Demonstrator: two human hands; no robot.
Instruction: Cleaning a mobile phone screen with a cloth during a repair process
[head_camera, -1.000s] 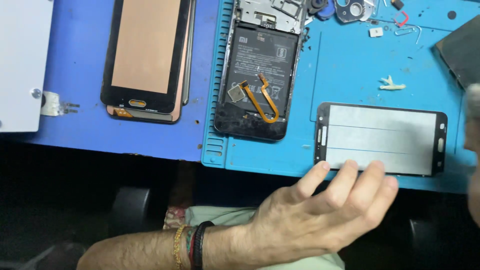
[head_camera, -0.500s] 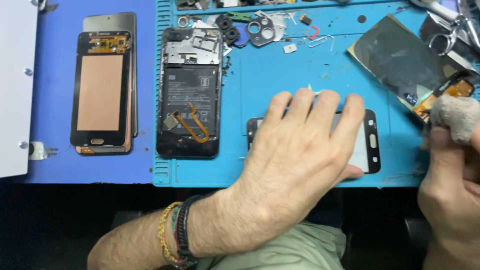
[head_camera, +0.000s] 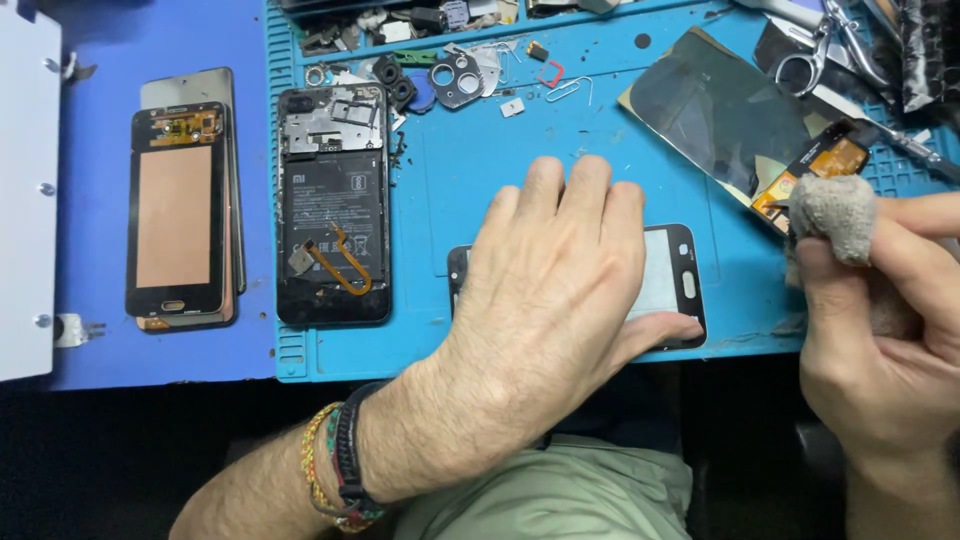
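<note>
Head view: the left hand (head_camera: 560, 290) lies flat, fingers spread, on the phone glass panel (head_camera: 672, 285) near the mat's (head_camera: 480, 200) edge — right hand (head_camera: 880, 330) pinches a grey cloth wad (head_camera: 832, 208).

Black-framed phone front glass (head_camera: 668, 285), pale and clear in the middle, flat and lengthwise left to right near the front edge of the blue mat (head_camera: 450, 180), mostly covered by the flat left hand (head_camera: 560, 290). Grey, fuzzy cloth wad (head_camera: 832, 212), bunched and pinched in the right hand (head_camera: 885, 330), just right of the glass.
</note>
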